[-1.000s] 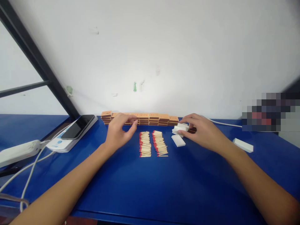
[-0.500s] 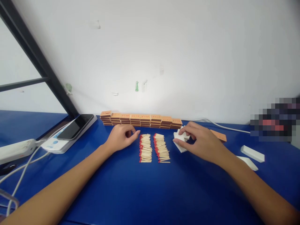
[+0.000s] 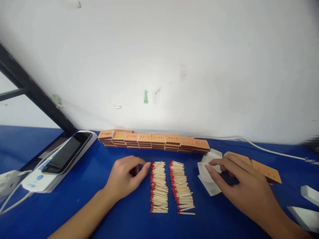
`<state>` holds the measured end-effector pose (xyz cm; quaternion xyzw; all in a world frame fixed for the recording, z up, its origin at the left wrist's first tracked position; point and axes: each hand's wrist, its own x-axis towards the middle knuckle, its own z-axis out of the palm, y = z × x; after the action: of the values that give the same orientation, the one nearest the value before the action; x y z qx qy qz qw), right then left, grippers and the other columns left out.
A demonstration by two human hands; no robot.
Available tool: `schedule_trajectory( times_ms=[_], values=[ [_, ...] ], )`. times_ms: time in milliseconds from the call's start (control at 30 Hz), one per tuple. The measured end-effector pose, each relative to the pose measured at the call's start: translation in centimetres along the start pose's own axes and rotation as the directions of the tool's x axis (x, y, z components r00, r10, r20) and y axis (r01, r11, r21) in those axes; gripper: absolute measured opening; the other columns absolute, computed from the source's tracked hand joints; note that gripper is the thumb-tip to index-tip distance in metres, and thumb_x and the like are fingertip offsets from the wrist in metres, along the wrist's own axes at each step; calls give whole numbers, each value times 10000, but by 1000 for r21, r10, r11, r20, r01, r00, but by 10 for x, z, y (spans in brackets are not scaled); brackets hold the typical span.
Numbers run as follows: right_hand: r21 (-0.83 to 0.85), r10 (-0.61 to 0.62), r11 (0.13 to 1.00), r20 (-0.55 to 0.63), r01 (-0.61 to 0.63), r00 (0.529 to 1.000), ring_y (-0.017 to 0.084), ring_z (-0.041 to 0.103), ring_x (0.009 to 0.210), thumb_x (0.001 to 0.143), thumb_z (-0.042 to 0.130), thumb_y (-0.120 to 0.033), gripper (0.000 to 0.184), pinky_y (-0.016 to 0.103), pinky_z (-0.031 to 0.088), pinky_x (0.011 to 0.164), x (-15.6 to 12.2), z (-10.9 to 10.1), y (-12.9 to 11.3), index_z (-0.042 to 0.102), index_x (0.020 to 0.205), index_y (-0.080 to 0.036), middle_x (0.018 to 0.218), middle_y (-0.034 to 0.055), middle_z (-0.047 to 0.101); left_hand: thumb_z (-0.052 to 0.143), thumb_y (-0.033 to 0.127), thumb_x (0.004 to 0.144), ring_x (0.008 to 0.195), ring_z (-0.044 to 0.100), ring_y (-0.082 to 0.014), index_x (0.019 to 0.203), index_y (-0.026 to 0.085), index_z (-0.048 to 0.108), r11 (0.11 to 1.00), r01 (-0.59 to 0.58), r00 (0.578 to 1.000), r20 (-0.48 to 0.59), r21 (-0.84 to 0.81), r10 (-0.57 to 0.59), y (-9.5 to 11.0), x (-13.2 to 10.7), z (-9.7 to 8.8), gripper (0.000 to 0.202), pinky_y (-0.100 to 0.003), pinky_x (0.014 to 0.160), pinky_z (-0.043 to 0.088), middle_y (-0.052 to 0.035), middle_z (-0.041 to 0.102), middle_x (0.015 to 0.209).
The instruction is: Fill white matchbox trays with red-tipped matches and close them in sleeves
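Two columns of red-tipped matches lie on the blue table, a left column point(image 3: 159, 189) and a right column point(image 3: 181, 189). My left hand point(image 3: 127, 177) rests just left of the left column, fingers curled and thumb tip close to the forefinger, with nothing seen between them. Right of the matches is a small overlapping pile of white matchbox trays point(image 3: 210, 187). My right hand point(image 3: 245, 186) reaches over this pile, its thumb and forefinger pinched at the upper tray. The other fingers are bent, and the hand covers part of the trays.
Stacked orange matchboxes point(image 3: 159, 139) form a low row along the wall. Two more orange pieces point(image 3: 266, 171) lie behind my right hand, and white pieces point(image 3: 305, 217) at far right. A phone point(image 3: 67, 154) lies on a white device point(image 3: 32, 182) at left, near white cables.
The view has shifted and come closer, so the matches look larger. My right thumb and forefinger have drawn together over the trays. My left hand keeps its curled pose beside the matches.
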<state>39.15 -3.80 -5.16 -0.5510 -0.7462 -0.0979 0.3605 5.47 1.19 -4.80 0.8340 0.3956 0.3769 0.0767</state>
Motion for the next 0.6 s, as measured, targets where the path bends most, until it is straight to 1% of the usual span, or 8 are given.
schedule_trajectory(
  times_ms=[67, 133, 233, 300, 367, 467, 533, 600],
  values=[
    [-39, 6, 999, 11, -6, 1000, 220, 622, 715, 1010, 612, -474, 238, 368, 450, 673, 5, -2, 2, 685, 946, -257, 777, 28, 620, 646, 342, 1011, 522, 544, -91, 794, 193, 716, 1000, -2, 998, -62, 10, 2, -2, 7, -1, 273, -234, 544, 398, 39, 616, 593],
    [-55, 28, 998, 47, -26, 999, 207, 597, 670, 985, 628, -534, 291, 353, 413, 627, 15, -6, 2, 681, 914, -257, 729, 11, 597, 626, 365, 1022, 495, 529, -84, 732, 188, 680, 1000, -20, 998, -63, 24, 21, -5, 18, -2, 344, -234, 532, 380, 47, 600, 565],
    [-74, 39, 997, 92, -32, 995, 194, 585, 662, 910, 693, -589, 361, 339, 389, 624, 28, -15, -4, 627, 822, -246, 737, 2, 607, 593, 415, 1030, 531, 562, -107, 719, 187, 670, 982, -146, 983, -95, 119, 158, -6, 32, -4, 394, -246, 566, 399, 24, 623, 585],
    [-81, 72, 995, 123, -62, 990, 191, 582, 672, 880, 716, -581, 374, 330, 381, 624, 32, -20, -12, 594, 788, -239, 758, 6, 613, 533, 423, 1054, 555, 574, -127, 725, 187, 668, 938, -217, 963, -99, 271, 251, -6, 38, -4, 427, -262, 575, 389, 5, 614, 584],
    [-78, 118, 991, 171, -106, 978, 196, 592, 692, 862, 725, -575, 380, 323, 371, 619, 34, -22, -19, 583, 769, -235, 785, 14, 629, 516, 425, 1048, 560, 570, -146, 719, 185, 668, 912, -274, 944, -93, 305, 315, -6, 45, -2, 435, -277, 563, 367, -23, 635, 605],
    [-94, 140, 988, 213, -122, 967, 204, 600, 714, 863, 710, -590, 396, 320, 361, 619, 33, -20, -25, 577, 751, -234, 820, 23, 647, 561, 464, 999, 568, 571, -160, 646, 191, 620, 869, -370, 915, -33, 328, 402, -6, 57, -3, 449, -286, 562, 353, -41, 634, 603],
    [-97, 129, 989, 202, -111, 971, 204, 595, 711, 880, 686, -601, 404, 322, 356, 619, 33, -18, -24, 576, 753, -233, 824, 26, 646, 573, 477, 985, 568, 565, -161, 657, 192, 621, 856, -384, 907, -32, 348, 420, -8, 63, -7, 437, -287, 570, 348, -42, 637, 608],
    [-76, 97, 994, 178, -85, 979, 199, 590, 705, 907, 661, -592, 398, 324, 359, 624, 33, -17, -20, 579, 761, -231, 827, 28, 643, 528, 454, 1019, 565, 557, -160, 678, 187, 625, 864, -339, 914, -87, 373, 397, -12, 64, -12, 444, -288, 580, 341, -45, 639, 612]
  ],
)
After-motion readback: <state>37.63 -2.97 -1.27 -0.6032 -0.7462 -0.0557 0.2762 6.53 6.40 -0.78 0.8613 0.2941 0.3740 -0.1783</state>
